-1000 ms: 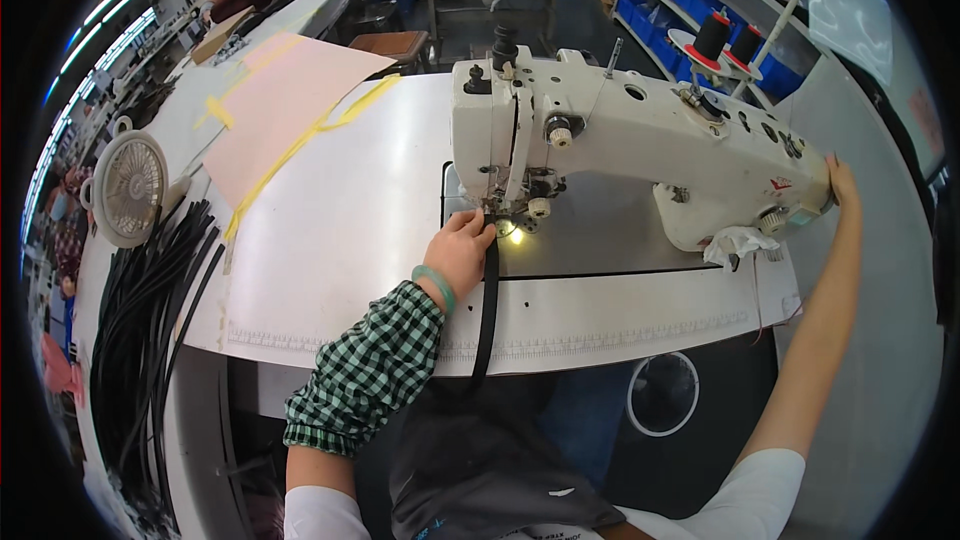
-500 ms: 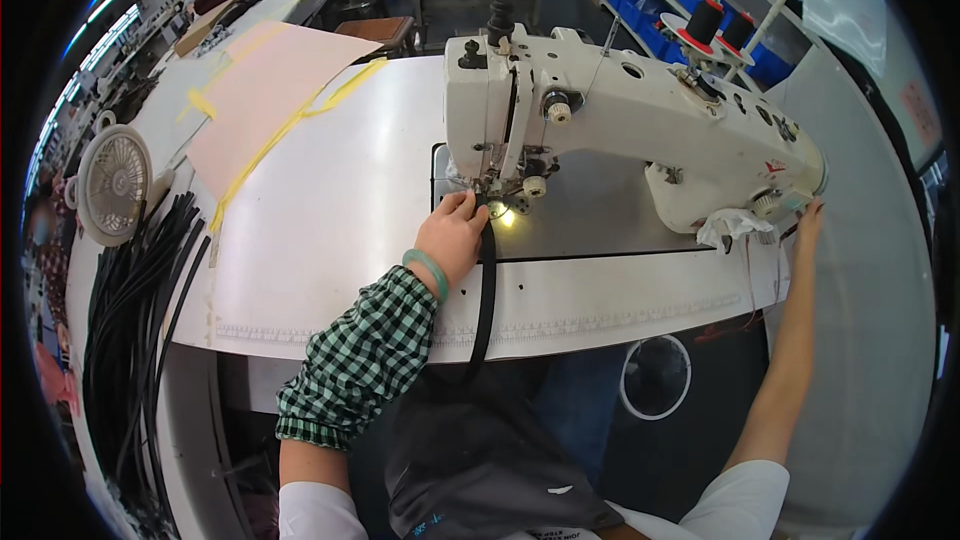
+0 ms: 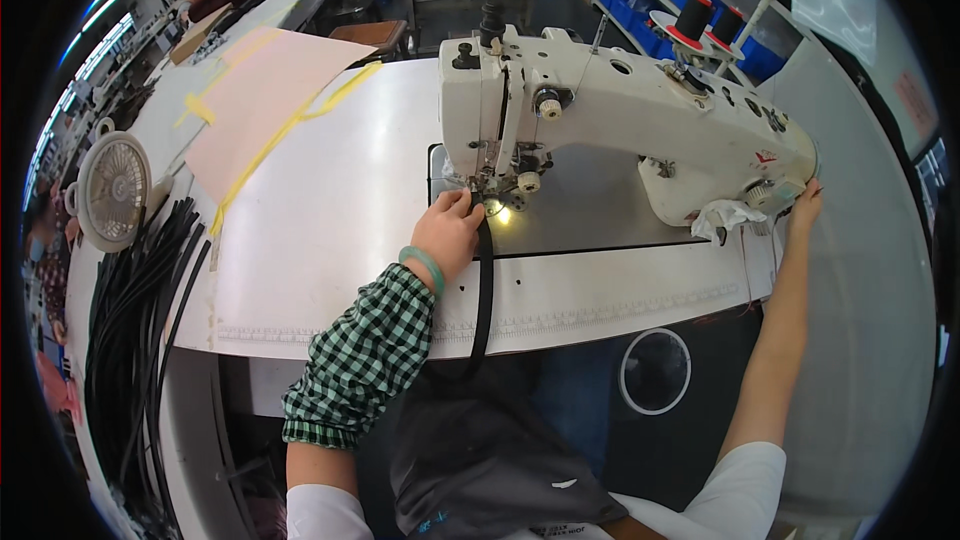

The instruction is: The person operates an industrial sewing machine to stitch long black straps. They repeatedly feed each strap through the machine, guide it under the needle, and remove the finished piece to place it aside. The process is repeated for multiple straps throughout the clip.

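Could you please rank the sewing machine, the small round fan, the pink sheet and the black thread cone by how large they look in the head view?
1. sewing machine
2. pink sheet
3. small round fan
4. black thread cone

The fisheye shrinks things near the rim, so the fan's place is less sure.

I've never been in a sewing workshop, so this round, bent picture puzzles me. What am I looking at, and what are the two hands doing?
The picture comes from a wide-angle camera worn on the person's head, looking down; that lens bends the straight edges. In the middle stands a white industrial sewing machine on a white work table. The left hand, in a green checked sleeve, holds a long black strap at the lit needle area; the strap hangs over the table's front edge. The right hand reaches to the machine's far end by the handwheel. On the left lie a bundle of black straps, a small round grey fan and a pink sheet with yellow tape.
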`<state>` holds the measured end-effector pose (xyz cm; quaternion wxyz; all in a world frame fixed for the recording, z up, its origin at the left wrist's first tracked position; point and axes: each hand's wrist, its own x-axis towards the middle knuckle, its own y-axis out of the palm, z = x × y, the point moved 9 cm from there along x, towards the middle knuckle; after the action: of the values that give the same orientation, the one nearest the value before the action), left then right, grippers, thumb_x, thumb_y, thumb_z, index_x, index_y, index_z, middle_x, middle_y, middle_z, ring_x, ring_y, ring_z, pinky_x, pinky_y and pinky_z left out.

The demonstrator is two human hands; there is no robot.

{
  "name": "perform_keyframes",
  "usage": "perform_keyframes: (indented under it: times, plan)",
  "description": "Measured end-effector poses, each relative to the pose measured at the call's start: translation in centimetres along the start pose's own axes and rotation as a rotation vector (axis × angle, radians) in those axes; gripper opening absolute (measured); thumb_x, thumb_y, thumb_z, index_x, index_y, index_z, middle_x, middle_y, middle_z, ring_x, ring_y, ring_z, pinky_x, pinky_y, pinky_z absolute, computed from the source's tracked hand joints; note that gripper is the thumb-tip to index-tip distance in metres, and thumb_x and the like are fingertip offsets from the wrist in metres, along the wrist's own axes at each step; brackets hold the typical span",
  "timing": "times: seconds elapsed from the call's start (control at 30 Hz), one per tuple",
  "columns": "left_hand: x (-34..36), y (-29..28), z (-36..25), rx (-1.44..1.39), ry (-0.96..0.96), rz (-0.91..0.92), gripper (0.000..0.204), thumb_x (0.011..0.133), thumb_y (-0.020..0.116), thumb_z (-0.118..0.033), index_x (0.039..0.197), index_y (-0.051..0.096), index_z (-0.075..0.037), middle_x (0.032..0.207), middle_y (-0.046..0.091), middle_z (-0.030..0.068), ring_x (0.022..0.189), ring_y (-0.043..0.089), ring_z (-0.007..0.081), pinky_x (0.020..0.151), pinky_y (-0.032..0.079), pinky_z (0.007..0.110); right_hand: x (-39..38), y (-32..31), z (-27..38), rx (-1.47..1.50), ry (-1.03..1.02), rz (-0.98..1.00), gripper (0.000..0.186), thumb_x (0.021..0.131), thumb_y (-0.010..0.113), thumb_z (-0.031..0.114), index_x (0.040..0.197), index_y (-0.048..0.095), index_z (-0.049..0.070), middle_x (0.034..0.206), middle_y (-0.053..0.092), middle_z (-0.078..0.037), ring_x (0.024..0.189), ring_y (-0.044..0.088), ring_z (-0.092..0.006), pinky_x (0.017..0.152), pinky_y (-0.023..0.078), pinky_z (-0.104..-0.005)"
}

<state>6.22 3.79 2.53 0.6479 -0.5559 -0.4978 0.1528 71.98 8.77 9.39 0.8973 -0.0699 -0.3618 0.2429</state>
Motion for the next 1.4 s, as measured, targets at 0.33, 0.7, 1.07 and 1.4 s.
perform_keyframes:
  times: [0.33, 0.7, 1.07, 1.4]
  plan:
    - [-0.3, -0.1, 0.9, 0.038, -0.06, 0.028, 0.031, 0.066, 0.057, -0.004, 0.097, 0.057, -0.004, 0.109, 0.053, 0.0133, 0.103, 0.047, 0.0255, 0.087, 0.042, 0.032, 2.8, 1.9, 7.2, -0.312, 0.028, 0.208, 0.053, 0.088, 0.034, 0.042, 0.113, 0.046, -0.004, 0.107, 0.053, -0.02, 0.099, 0.052, -0.0312, 0.084, 0.039, -0.0368]
    - [0.4, 0.4, 0.4, 0.009, -0.031, 0.031, 0.032, 0.066, 0.059, -0.006, 0.097, 0.055, -0.003, 0.11, 0.051, 0.0162, 0.105, 0.045, 0.0265, 0.089, 0.039, 0.031, -2.3, 0.1, -2.3, -0.162, 0.108, -0.003, 0.05, 0.09, 0.031, 0.039, 0.105, 0.05, -0.004, 0.107, 0.053, -0.02, 0.099, 0.052, -0.0296, 0.081, 0.039, -0.0365]
    - [0.7, 0.6, 0.1, -0.011, -0.009, 0.023, 0.033, 0.065, 0.058, -0.005, 0.097, 0.055, -0.002, 0.109, 0.052, 0.016, 0.104, 0.046, 0.0274, 0.087, 0.041, 0.031, -0.1, -0.7, -0.4, -0.001, 0.053, -0.038, 0.048, 0.089, 0.035, 0.04, 0.103, 0.051, -0.004, 0.099, 0.057, -0.017, 0.093, 0.054, -0.028, 0.078, 0.041, -0.0364]
    - [-0.6, -0.6, 0.2, 0.041, -0.033, 0.052, 0.031, 0.065, 0.058, -0.005, 0.096, 0.057, -0.002, 0.106, 0.053, 0.0148, 0.102, 0.047, 0.0259, 0.086, 0.042, 0.031, 1.7, 2.9, 3.4, -0.212, 0.194, 0.258, 0.056, 0.088, 0.031, 0.046, 0.105, 0.051, -0.003, 0.101, 0.057, -0.017, 0.092, 0.054, -0.0294, 0.077, 0.041, -0.0383]
